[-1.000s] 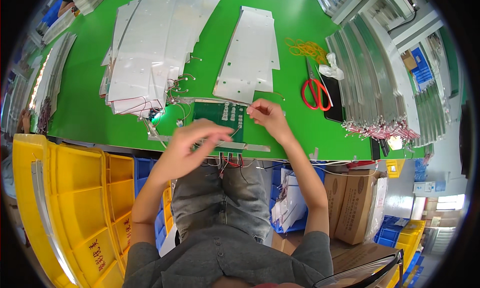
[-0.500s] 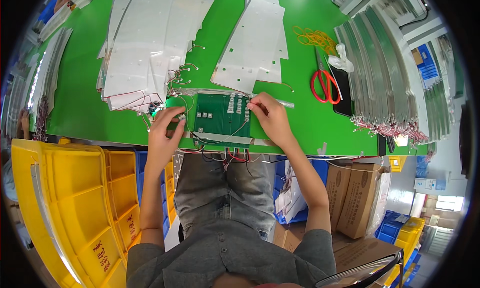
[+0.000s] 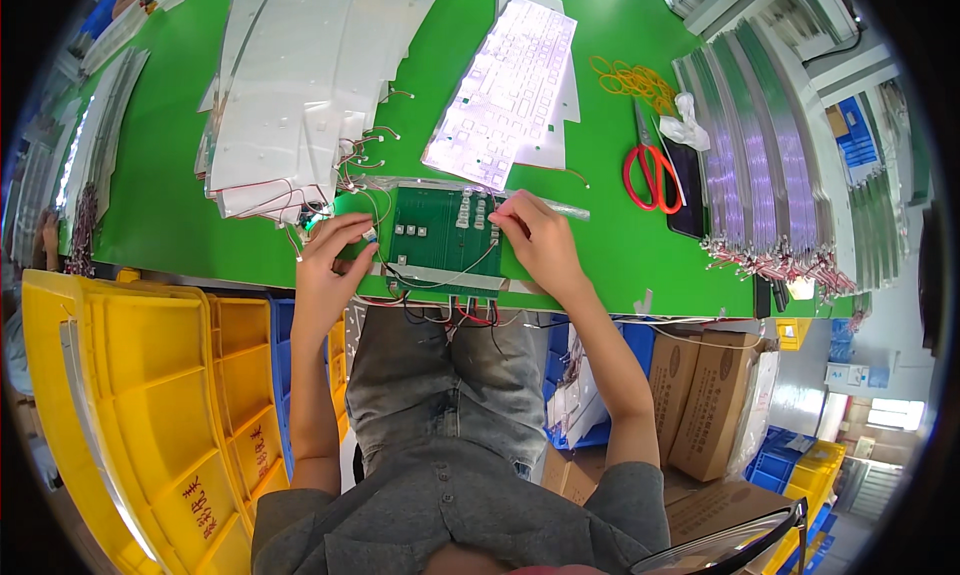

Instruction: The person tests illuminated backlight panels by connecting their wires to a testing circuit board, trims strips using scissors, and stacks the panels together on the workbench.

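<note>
A green circuit board point(image 3: 430, 215) with rows of white sockets lies at the table's near edge. At its right column, my right hand point(image 3: 537, 237) pinches a small wire plug against a socket; the fingertips largely hide it. My left hand point(image 3: 332, 258) is at the board's left edge, thumb and fingers closed around a small white piece point(image 3: 370, 234) whose kind I cannot make out. Beyond the board lies a thin backlight sheet point(image 3: 505, 85), glowing whitish-purple with a pattern of key shapes, on top of another white sheet.
A pile of white sheets point(image 3: 290, 95) with wire leads lies left. To the right are red-handled scissors point(image 3: 650, 170), a black phone point(image 3: 686, 190), yellow rubber bands point(image 3: 635, 80) and stacked strips point(image 3: 755, 145). Yellow bins point(image 3: 150, 395) and cardboard boxes point(image 3: 705, 405) stand below the table.
The top sheet beyond the board has lit up, from plain white to glowing key shapes. Both hands stay almost in place.
</note>
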`<action>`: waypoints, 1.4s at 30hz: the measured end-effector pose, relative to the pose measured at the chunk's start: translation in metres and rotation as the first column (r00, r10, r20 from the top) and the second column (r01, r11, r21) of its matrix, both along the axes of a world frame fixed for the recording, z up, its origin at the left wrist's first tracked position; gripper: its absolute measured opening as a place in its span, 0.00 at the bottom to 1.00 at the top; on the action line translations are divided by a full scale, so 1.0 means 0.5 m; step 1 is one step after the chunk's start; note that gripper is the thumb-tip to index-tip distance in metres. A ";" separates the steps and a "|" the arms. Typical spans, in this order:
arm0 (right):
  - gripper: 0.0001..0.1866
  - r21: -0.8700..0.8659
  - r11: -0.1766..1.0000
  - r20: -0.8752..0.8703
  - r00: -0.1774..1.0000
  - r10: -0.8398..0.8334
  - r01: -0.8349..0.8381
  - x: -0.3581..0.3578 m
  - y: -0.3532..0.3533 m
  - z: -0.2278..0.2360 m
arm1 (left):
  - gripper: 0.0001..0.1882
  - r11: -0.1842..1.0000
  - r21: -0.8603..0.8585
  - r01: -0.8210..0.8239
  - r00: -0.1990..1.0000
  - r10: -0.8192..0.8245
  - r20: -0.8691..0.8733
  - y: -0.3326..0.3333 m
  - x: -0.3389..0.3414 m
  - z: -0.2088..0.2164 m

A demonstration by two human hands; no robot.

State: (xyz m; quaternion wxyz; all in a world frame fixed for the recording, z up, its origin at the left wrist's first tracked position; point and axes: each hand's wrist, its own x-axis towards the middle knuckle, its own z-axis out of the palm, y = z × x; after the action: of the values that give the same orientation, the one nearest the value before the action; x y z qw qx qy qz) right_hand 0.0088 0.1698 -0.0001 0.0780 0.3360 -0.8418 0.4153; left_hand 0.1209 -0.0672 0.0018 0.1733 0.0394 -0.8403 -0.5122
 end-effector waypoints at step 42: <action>0.04 -0.149 0.969 0.078 0.980 -0.185 0.195 0.068 0.007 0.030 | 0.08 0.963 -0.183 -0.198 0.953 0.146 -0.265 0.050 0.034 0.024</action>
State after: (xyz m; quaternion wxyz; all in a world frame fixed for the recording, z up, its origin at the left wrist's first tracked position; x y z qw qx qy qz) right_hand 0.0427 0.1731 0.0148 0.1166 0.2333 -0.8370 0.4810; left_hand 0.1378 -0.0421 0.0141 0.3245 0.0300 -0.8541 -0.4054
